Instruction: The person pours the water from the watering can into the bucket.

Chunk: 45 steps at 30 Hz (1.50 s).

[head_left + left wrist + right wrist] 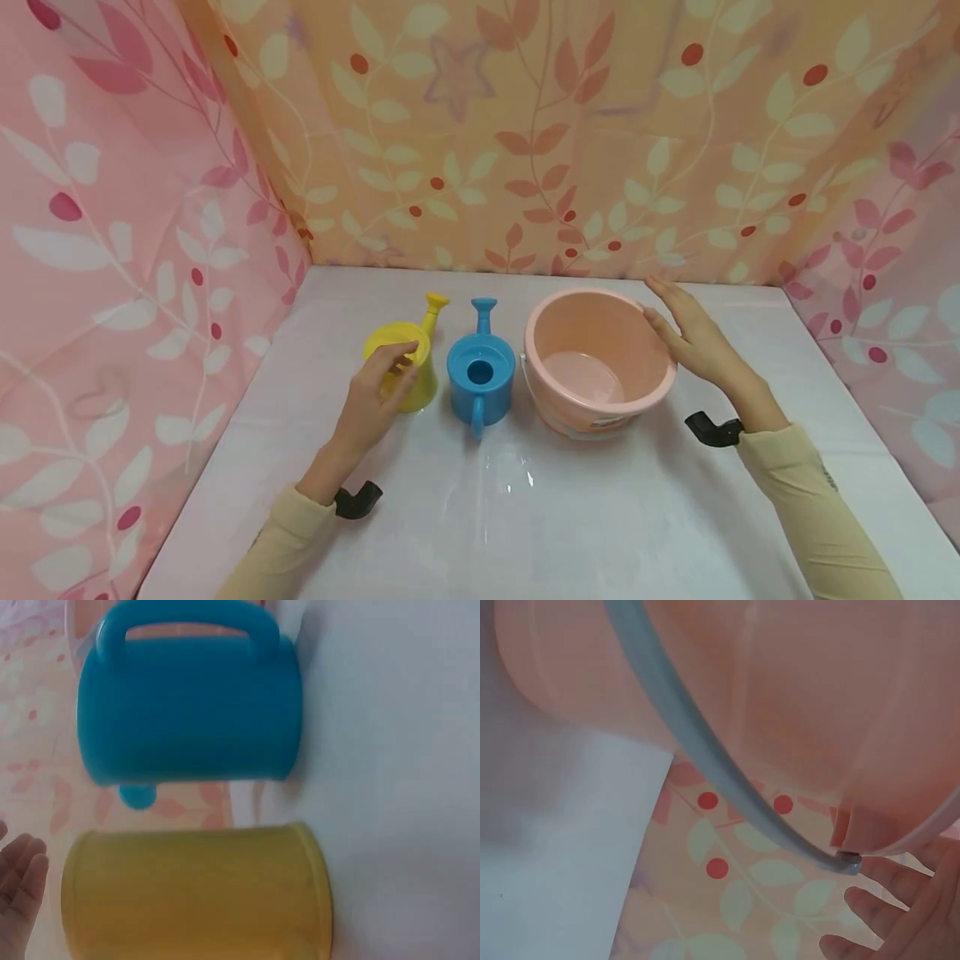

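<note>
My left hand (372,400) is over the near side of a yellow watering can (423,385), its fingers loosely bent above the can's top. In the left wrist view, the fingertips (22,877) show at the left edge, beside the yellow can's upper end. Just right of it stands a blue watering can (461,402), upright, with its spout facing away and its handle towards me. A pink bucket (551,402) comes after that. At the bucket's right rim is my right hand (701,343), fingers extended; whether they touch the rim I cannot tell. The bucket's pale handle (697,746) hangs down its side.
A white-covered table (570,517) carries all three vessels in a row near its back. Patterned cloth walls stand behind (480,167) and on both sides. Black wrist mounts (358,500) stick out from both sleeves.
</note>
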Motion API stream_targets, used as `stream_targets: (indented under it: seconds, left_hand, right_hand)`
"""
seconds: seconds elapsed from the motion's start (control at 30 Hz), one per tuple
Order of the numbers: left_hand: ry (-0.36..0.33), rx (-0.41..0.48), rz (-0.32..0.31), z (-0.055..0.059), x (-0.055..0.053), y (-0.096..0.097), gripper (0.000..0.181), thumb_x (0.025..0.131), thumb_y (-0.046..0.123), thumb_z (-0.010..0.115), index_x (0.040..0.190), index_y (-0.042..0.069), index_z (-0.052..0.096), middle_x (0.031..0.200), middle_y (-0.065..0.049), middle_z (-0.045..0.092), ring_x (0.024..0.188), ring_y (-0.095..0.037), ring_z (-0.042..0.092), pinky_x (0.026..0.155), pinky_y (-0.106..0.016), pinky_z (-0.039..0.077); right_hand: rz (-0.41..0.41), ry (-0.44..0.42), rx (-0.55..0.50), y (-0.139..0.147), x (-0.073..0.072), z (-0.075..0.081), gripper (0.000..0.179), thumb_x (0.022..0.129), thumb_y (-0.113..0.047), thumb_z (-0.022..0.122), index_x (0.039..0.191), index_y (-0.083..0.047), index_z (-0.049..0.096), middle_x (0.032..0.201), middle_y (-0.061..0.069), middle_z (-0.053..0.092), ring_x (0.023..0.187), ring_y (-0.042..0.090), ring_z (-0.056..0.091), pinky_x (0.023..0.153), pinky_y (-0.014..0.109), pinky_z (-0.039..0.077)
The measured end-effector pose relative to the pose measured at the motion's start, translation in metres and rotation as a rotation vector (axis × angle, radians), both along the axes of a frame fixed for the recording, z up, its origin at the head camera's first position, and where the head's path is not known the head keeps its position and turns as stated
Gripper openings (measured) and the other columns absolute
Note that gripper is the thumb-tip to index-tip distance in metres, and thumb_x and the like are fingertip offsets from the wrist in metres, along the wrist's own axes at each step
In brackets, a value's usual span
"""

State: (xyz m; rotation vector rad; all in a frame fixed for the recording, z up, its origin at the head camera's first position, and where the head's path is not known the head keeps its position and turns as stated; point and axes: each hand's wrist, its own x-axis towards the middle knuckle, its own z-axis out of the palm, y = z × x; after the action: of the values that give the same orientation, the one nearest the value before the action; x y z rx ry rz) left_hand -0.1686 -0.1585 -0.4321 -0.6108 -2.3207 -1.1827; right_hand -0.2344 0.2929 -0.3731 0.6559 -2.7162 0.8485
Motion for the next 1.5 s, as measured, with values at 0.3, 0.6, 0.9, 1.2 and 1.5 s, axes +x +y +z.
stream_targets:
  seconds: [0.3,0.6,0.9,1.2,1.5]
  left_hand:
    - [-0.014,-0.006,-0.087,-0.014,0.018,0.026,0.024,0.088,0.007,0.062,0.112,0.005,0.060,0.098,-0.002,0.062,0.083,-0.009,0.053,0.071,-0.023,0.049]
    - [-0.156,0.011,-0.100,-0.033,0.037,0.050,0.022,0.094,0.022,0.056,0.111,0.010,0.060,0.101,0.003,0.060,0.088,-0.005,0.054,0.075,-0.028,0.051]
    - [-0.374,0.094,-0.082,-0.042,0.046,0.061,0.025,0.094,0.037,0.052,0.111,0.018,0.056,0.103,0.010,0.058,0.092,-0.005,0.056,0.077,-0.027,0.052]
    - [-0.558,0.187,-0.093,-0.048,0.049,0.070,0.027,0.093,0.042,0.051,0.112,0.021,0.053,0.108,0.004,0.059,0.100,-0.012,0.057,0.084,-0.025,0.049]
    - [-0.594,0.248,-0.154,-0.015,0.056,0.082,0.022,0.098,0.021,0.047,0.111,0.005,0.055,0.108,-0.010,0.063,0.103,-0.018,0.058,0.091,-0.028,0.045]
  right_hand:
    - [0.033,-0.064,-0.012,-0.012,0.005,0.000,0.053,0.098,-0.029,0.046,0.146,-0.018,0.027,0.152,0.009,0.023,0.139,0.033,0.018,0.106,0.060,0.017]
    - [0.049,-0.095,-0.013,-0.023,0.008,0.001,0.053,0.098,-0.030,0.046,0.146,-0.023,0.027,0.153,0.006,0.020,0.140,0.031,0.018,0.104,0.062,0.018]
    - [0.073,-0.106,-0.008,-0.027,0.011,-0.004,0.049,0.099,-0.030,0.043,0.145,-0.018,0.031,0.152,0.008,0.022,0.141,0.030,0.017,0.105,0.061,0.017]
    - [0.061,-0.122,-0.007,-0.027,0.016,-0.008,0.048,0.100,-0.031,0.041,0.145,-0.019,0.032,0.152,0.009,0.022,0.141,0.030,0.015,0.105,0.062,0.017]
    - [0.034,-0.068,0.004,-0.029,0.014,-0.011,0.045,0.100,-0.031,0.040,0.141,-0.015,0.038,0.150,0.012,0.028,0.142,0.029,0.014,0.105,0.062,0.015]
